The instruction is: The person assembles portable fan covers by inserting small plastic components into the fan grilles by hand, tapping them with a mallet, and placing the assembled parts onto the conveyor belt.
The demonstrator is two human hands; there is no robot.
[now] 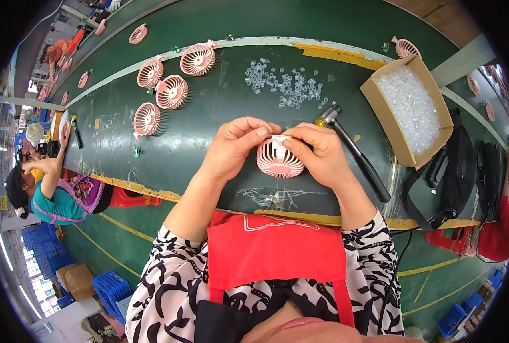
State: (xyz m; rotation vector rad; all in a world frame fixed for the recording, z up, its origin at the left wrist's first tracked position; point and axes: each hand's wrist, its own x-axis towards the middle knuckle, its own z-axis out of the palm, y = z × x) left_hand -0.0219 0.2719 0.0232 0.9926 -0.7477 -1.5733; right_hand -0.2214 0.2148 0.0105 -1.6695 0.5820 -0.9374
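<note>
Just above the near edge of the green bench, I hold a round pink fan cage with curved ribs, its neck toward the far side. My right hand grips it, thumb against the ribs and index finger by the neck. The fingers of my left hand are pinched together at the neck's left side; whatever lies between them is hidden. Beside my right hand lies a hammer with a black handle and a yellow-ended head. Beyond my hands are scattered small clear plastic pieces.
Several more pink fan cages rest on the bench at the left. A cardboard box of clear pieces stands at the right, near a black bag. Behind a pale rail runs another green surface. A co-worker sits far left.
</note>
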